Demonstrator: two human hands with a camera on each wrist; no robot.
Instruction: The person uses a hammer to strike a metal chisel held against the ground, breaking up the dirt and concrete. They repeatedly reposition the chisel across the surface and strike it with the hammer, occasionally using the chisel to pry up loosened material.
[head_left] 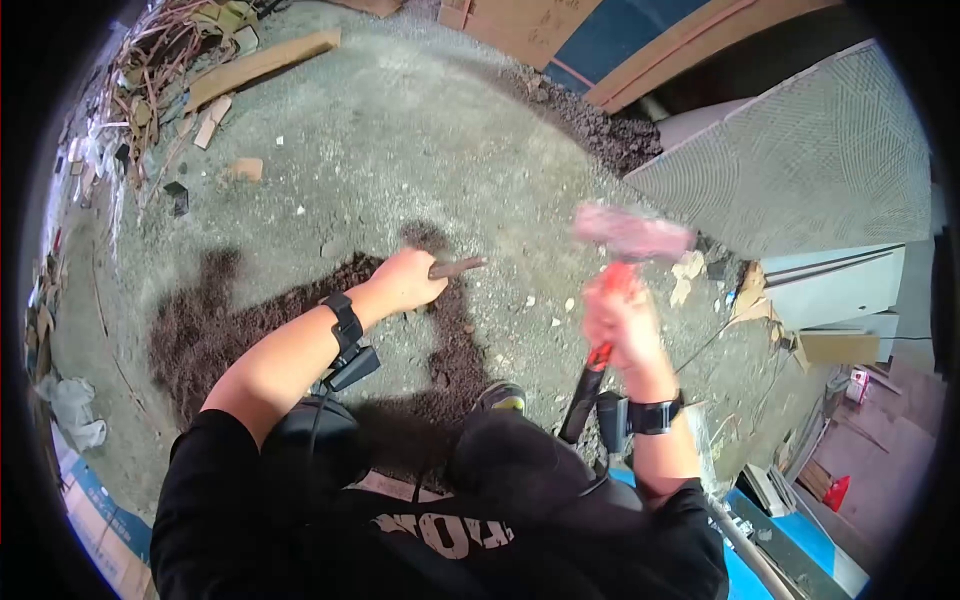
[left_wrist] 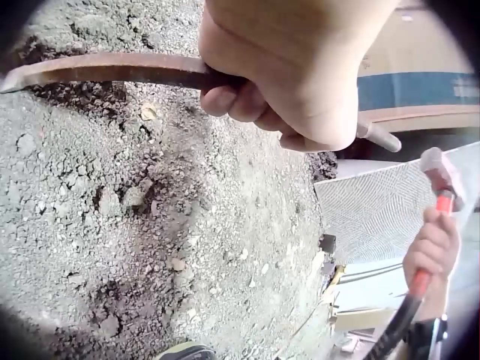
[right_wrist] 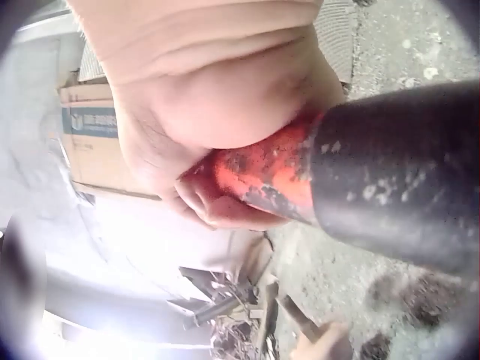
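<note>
In the head view, the left hand (head_left: 405, 280), just off the centre toward 10 o'clock, is closed in a fist round a rusty bar (head_left: 460, 267). The bar's short end points toward 3 o'clock; in the left wrist view its long end reaches out to 10 o'clock over crumbly ground. Whether that tip touches the ground, I cannot tell.

At 3 o'clock in the head view, the right hand (head_left: 618, 320) grips the red part of the hammer (head_left: 635, 232). Its black grip slants down toward 5 o'clock, and its blurred reddish head is raised at 2 o'clock, apart from the bar.

Dark soil (head_left: 458, 355) spreads over the grey floor (head_left: 400, 150) from 6 to 9 o'clock, with a shoe (head_left: 502, 398) at 6. A ridged slab (head_left: 800, 150) lies at 2 o'clock, sticks (head_left: 150, 75) at 10.
</note>
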